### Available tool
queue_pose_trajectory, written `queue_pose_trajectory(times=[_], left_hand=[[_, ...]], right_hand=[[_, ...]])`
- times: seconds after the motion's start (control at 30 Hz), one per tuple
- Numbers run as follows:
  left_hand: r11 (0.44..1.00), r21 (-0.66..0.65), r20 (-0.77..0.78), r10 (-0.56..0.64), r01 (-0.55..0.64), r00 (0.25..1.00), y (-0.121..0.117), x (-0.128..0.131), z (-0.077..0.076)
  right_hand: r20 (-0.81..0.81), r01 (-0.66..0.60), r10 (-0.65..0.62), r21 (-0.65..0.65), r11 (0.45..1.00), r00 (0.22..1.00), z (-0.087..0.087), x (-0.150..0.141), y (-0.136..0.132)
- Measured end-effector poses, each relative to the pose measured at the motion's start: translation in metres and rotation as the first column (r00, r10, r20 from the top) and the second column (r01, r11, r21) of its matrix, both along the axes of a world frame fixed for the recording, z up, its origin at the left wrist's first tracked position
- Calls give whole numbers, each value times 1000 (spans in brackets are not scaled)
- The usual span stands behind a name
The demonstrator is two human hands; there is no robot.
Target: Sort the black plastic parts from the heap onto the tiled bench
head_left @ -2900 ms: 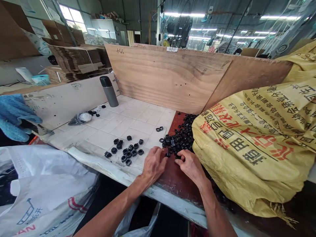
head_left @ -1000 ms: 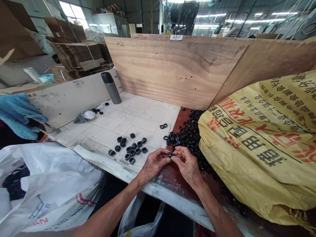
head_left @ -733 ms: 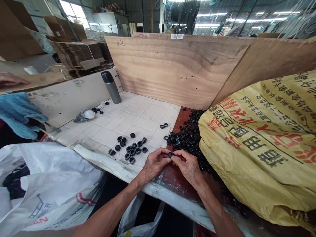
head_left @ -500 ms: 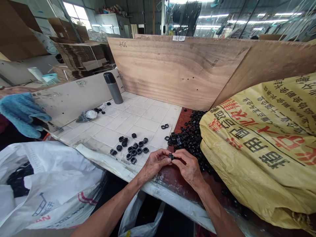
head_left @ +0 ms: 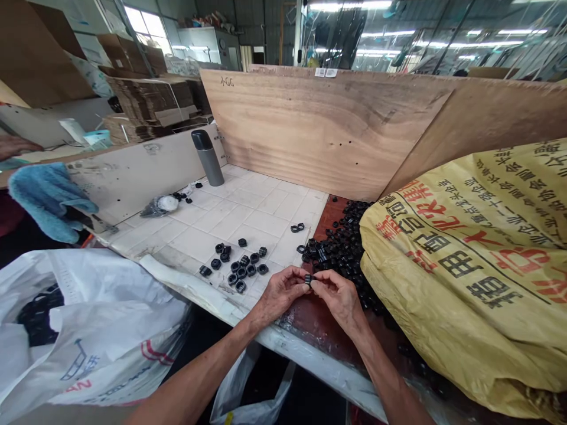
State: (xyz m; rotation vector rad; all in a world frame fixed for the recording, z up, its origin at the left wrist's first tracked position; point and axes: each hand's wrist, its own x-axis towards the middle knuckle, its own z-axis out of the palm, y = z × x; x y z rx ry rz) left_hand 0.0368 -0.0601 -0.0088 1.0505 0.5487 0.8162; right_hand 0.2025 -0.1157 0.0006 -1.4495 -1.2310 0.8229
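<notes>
Between the fingertips of both hands is one small black plastic nut (head_left: 309, 280), pinched from two sides. My left hand (head_left: 282, 293) grips it from the left and my right hand (head_left: 339, 294) from the right, both closed. The hands hover over the dark red strip (head_left: 310, 316) of the worktop. Just beyond them spreads a heap of similar black nuts (head_left: 343, 245). Left of my hands a loose group of several black nuts (head_left: 241, 272) lies on the pale tiled surface (head_left: 225, 218). Two joined-looking rings (head_left: 297, 227) lie farther back.
A yellow woven sack (head_left: 460, 283) bulges over the right side. A grey bottle (head_left: 208, 159) stands at the back left, near a small plastic bag (head_left: 160, 205). Plywood boards (head_left: 328, 130) wall the back. A blue cloth (head_left: 51, 200) and white sack (head_left: 101, 324) are at left.
My hands have come together from the edge of the heap, bringing a nut between them. They now turn it slightly in place. Another person's hand has passed at the far left.
</notes>
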Motion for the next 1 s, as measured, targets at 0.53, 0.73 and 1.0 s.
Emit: queue_pose_trajectory(times=[0.53, 0.73, 1.0], left_hand=[[995, 103, -34, -8, 12, 999, -3, 2, 1], [998, 58, -33, 23, -21, 999, 0, -1, 0], [996, 67, -58, 59, -55, 997, 2, -1, -1]], right_hand=[[504, -49, -29, 141, 989, 864, -6, -1, -2], [399, -93, 38, 119, 989, 916, -1, -4, -4], [379, -54, 10, 104, 993, 925, 4, -5, -6]])
